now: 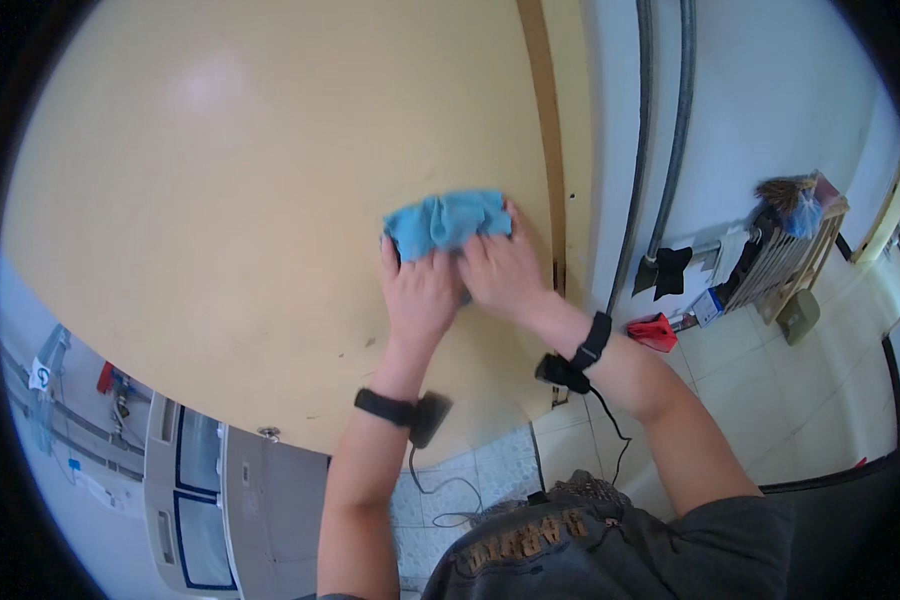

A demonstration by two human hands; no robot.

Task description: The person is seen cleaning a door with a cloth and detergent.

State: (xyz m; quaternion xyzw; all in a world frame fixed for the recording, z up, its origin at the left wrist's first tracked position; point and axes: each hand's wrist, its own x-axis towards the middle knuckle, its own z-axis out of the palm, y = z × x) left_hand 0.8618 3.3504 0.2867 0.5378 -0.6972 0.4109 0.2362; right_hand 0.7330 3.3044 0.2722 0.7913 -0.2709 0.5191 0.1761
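Observation:
A light-blue cloth (pixel 448 222) is bunched up against a pale yellow door (pixel 270 190), near the door's right edge. My left hand (pixel 422 295) grips the cloth's lower left part, thumb at its left side. On the lower right of the cloth my right hand (pixel 503 270) is closed, with a finger reaching up along the cloth's right edge. The two hands almost touch each other, and part of the fingers is hidden in the folds. Each forearm wears a black strap with a small device and a cable. Small dark marks show on the door below the hands.
Grey pipes (pixel 645 140) run along the wall to the right. A wooden rack (pixel 785 260), a red bag (pixel 652 331) and a green dustpan (pixel 799 316) stand beyond on the tiled floor. At lower left are a metal door knob (pixel 269 434) and a white cabinet (pixel 200 500).

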